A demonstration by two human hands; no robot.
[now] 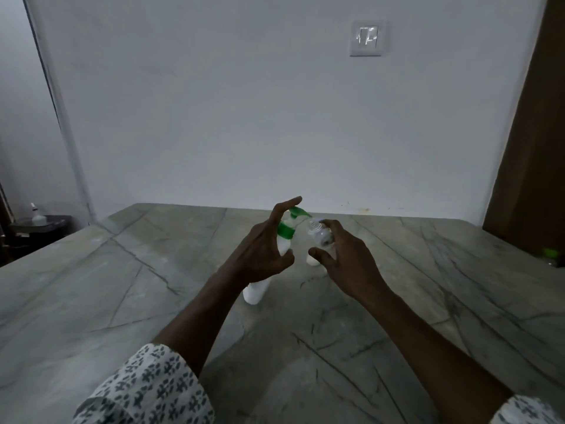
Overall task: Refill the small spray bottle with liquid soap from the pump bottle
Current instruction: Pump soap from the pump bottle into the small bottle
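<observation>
Both hands are up over the middle of the worktop (122, 286), nearer its far edge than its near one. The left hand (260, 252) grips the pump bottle (258, 290), thumb curled across the front of the white body below the green collar and forefinger stretched out on top of the green pump head (298, 212). The bottle leans, base towards the near edge and top tipped away to the right. Whether the base touches the stone, I cannot tell.

The right hand (345, 255) grasps the small spray bottle (321, 235), pinched between thumb low down and fingers over the top. It is clear, uncapped and tilted, with its open neck right at the pump spout. Spout and neck are just about touching.

A small white object (312, 261) sits on the worktop just behind the right thumb, too blurred to name. At the right edge there is something green-topped (551, 255), well apart from the action. Patterned sleeves (146, 390) show at the near edge, and a switch plate (367, 38) is on the wall beyond.
</observation>
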